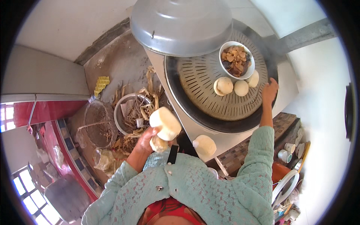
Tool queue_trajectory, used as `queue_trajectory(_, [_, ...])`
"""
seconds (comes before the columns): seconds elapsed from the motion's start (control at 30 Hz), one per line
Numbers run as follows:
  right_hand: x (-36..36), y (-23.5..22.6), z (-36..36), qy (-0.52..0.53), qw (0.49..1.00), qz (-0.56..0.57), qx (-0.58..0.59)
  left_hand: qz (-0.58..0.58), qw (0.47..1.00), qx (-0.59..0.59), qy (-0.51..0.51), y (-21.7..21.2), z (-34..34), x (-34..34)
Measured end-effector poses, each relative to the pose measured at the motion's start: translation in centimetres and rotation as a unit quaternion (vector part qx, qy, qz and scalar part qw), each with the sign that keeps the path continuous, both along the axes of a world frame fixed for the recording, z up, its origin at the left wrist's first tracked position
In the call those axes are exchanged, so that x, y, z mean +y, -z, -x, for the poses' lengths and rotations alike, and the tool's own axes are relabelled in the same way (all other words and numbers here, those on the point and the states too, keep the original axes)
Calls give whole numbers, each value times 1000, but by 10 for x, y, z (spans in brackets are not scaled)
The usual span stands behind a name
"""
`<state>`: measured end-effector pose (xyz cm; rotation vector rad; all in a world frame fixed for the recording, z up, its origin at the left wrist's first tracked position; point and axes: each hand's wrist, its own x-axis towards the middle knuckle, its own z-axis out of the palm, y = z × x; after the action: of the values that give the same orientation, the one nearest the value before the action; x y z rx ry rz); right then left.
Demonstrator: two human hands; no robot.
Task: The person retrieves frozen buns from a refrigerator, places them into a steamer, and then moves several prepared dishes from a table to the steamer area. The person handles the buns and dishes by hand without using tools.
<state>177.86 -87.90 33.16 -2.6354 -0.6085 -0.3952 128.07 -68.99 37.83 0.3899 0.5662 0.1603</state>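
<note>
My left hand [145, 141] is closed around pale steamed buns, a large smooth one [165, 123] above a smaller piece [158, 144]. Over at the right edge of the round slotted steamer rack [198, 82], my right hand [270, 91] has its fingers curled; what they grip is hidden. The rack sits in a dark wok [221, 127]. On it stand a white bowl [252, 71] of brown chunky stew and three round buns [241, 88] near the bowl. Another bun [205, 145] lies on the stove's near corner.
A large domed metal lid [182, 28] covers the rack's far left. Left of the stove, dry corn husks lie around a basin [117, 112] and a wicker basket [99, 123]. Jars [285, 155] and a white-rimmed container [285, 187] stand at the right. Faint steam hangs near the wok.
</note>
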Motion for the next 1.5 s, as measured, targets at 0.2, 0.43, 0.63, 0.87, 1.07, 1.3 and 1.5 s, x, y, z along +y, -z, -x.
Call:
queue_trajectory(0.2, [19, -109, 150, -216, 875, -293, 319, -7, 1000, -8, -1, -15, -42, 5])
queue_trajectory(0.43, [61, -107, 282, -380, 710, -267, 529, -57, 994, -22, 91, -30, -79, -11])
queue_trajectory(0.63, [51, -97, 292, -279, 687, -346, 575, -59, 989, 10, 135, -37, -85, -14])
queue_trajectory(0.87, [35, -77, 192, -126, 489, -646, 573, 59, 992, -5, 112, -10, -72, -7])
queue_trajectory(1.07, [26, -71, 35, -76, 620, -678, 388, 109, 993, -18, 41, 2, -45, 0])
queue_trajectory(1.3, [63, -38, -61, 26, 840, -443, 313, 114, 988, 79, -63, 4, -25, -5])
queue_trajectory(1.5, [97, -2, -85, 5, 884, -353, 307, 119, 983, 81, -110, 5, -11, -9])
